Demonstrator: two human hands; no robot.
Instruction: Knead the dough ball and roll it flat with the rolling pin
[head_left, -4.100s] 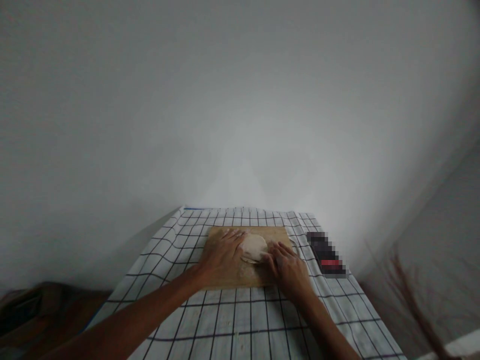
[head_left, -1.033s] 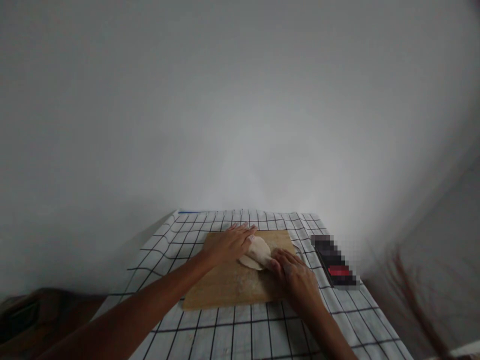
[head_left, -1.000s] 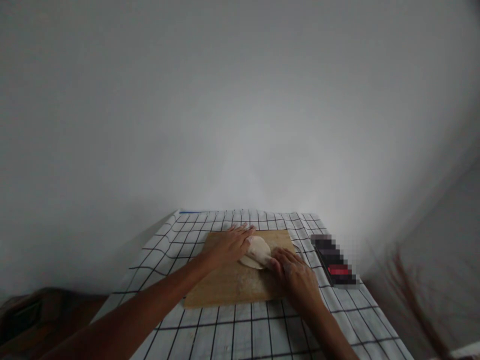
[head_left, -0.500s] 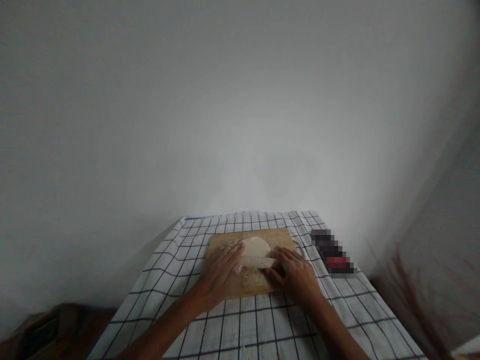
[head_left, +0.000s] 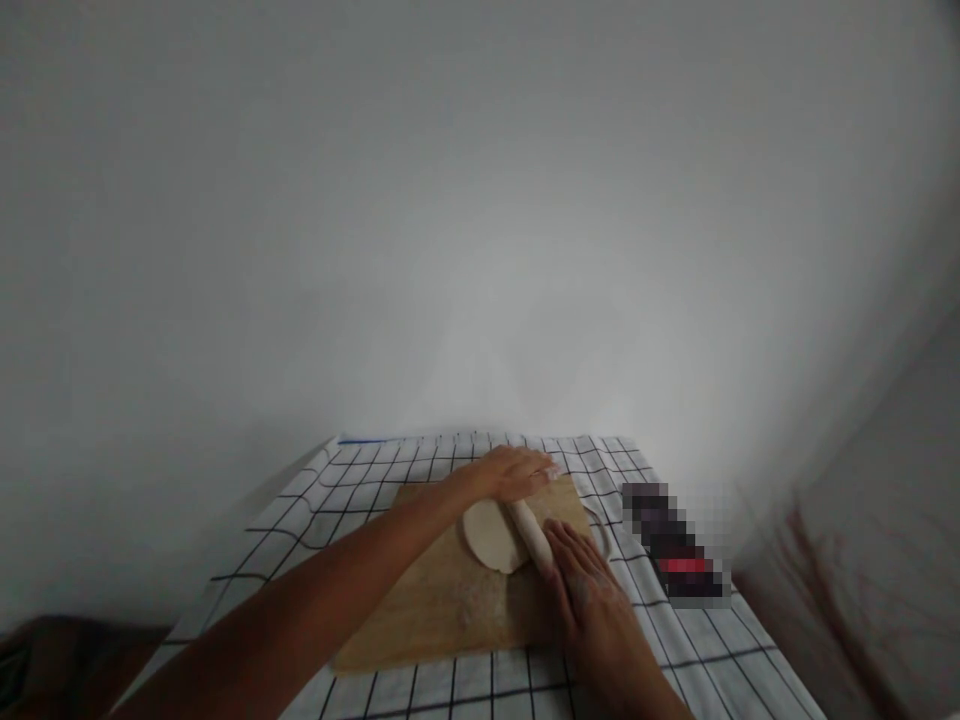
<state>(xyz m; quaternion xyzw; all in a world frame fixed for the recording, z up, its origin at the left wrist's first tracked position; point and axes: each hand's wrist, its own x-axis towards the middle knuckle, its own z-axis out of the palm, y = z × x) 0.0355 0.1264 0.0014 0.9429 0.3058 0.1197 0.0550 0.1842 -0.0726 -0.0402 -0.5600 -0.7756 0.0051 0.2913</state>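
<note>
Grip: both hands are on the rolling pin (head_left: 531,538), left hand (head_left: 517,474) over the far end, right hand (head_left: 589,590) at the near end. Fingers look stretched out, not clenched; can't tell from where I'm standing if any curl underneath.
Pin angle: slanted, running away from the person along the dough's right side.
Dough: flat, roundish sheet (head_left: 491,538) on the wooden board (head_left: 420,610), mostly left of the pin.
Board: pale dusting near the front, probably flour. It sits on a checked cloth (head_left: 435,695), dark blurred thing (head_left: 675,545) off to the right, no clue what.
Pressure: imo keep it equal at both ends, or one side goes thin.
Edges: ease off near the rim, I'd say, and turn the sheet to keep it round.
</note>
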